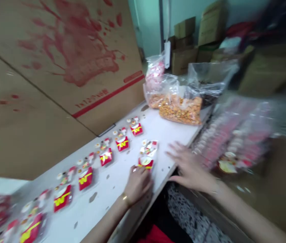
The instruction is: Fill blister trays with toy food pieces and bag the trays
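At least six red-and-yellow packets (pixel 85 178) already lie lined up towards lower left on the bench (pixel 173 133), while a single packet (pixel 148 151) sits mid-frame, outside that row. The left hand (pixel 139 184) has curled fingers at its lower end, pinching or not cannot be told; the right hand (pixel 189 165) spreads its fingers near bagged pieces (pixel 234 145), quantity left unclear.

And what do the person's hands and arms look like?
The left hand and right hand wear no gloves, and no sleeves show on the forearms. A thin, shiny, gold-coloured band sits on the left wrist. The right wrist is too blurred to tell if anything is worn.
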A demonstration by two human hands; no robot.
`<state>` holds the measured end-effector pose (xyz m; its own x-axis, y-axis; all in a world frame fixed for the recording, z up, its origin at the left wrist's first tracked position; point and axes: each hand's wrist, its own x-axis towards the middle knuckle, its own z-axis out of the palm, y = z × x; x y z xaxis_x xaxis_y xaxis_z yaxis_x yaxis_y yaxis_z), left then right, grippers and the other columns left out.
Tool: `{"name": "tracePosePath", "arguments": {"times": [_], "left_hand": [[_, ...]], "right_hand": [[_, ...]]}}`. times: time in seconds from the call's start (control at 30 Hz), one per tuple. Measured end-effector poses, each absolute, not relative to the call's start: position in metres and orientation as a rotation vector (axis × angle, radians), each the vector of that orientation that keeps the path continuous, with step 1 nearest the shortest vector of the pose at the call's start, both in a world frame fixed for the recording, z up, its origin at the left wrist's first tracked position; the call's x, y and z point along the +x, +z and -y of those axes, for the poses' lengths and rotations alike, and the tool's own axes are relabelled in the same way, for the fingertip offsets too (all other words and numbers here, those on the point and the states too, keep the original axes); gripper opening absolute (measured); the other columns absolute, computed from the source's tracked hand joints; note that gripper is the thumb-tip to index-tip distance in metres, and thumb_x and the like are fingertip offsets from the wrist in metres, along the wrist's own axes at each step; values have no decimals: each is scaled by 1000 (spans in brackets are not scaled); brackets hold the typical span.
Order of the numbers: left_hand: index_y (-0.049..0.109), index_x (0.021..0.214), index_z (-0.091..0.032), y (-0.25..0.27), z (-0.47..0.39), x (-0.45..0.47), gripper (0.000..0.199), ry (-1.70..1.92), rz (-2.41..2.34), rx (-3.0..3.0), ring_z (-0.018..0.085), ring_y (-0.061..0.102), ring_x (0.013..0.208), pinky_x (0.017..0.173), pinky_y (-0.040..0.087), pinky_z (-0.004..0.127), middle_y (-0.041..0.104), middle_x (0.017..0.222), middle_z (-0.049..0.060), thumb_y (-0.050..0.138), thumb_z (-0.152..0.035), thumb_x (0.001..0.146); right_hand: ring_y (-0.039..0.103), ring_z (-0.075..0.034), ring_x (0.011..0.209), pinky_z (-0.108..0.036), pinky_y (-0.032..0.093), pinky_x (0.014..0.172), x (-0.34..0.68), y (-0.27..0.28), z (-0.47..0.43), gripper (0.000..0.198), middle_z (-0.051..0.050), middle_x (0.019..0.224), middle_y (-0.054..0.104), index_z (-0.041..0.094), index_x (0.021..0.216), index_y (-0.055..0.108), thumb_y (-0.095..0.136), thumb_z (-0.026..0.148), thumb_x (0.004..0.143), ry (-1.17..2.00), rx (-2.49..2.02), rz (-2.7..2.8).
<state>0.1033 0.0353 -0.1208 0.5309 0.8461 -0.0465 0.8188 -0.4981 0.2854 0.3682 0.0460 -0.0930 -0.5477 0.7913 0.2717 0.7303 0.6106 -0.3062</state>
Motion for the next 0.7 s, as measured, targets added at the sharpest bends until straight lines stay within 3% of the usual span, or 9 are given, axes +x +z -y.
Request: {"name": "tracePosePath", "arguments": {"times": [0.1,0.2,0.33,0.47,0.7], "left_hand": [[54,87,-22,-117,12,50,9,159,-1362,2472,21,53,92,98,27,47,59,92,3,46,-24,84],[55,89,-22,-114,67,21,12,171,-1467,2390,21,52,96,102,24,49,59,96,4,49,-19,79],[57,94,-21,-115,136,13,22,224,-1637,2237,22,52,101,103,28,45,60,104,6,58,-25,72],[53,115,-21,-128,183,-31,39,583,-1857,2058,20,52,107,98,36,38,59,115,8,57,-40,82],[59,102,-19,-126,272,-140,21,948,-2426,1533,19,57,94,85,45,35,63,97,8,47,-32,90]], "right_hand": [[0,-30,142,-55,3,113,284,-103,-56,102,-13,155,11,17,147,21,69,56,66,348,-814,2822],[0,-32,142,-55,-3,112,228,-125,-46,107,-17,154,13,14,147,18,72,52,63,454,-403,2961],[11,-35,141,-58,3,111,188,-151,-12,104,-20,151,23,16,146,27,70,58,60,585,-140,2999],[16,-39,139,-60,12,109,152,-180,-10,110,-16,153,20,24,147,26,69,67,56,421,-18,2905],[24,-38,136,-58,17,109,136,-185,-5,109,-12,151,29,28,148,20,58,78,59,195,32,2928]]}}
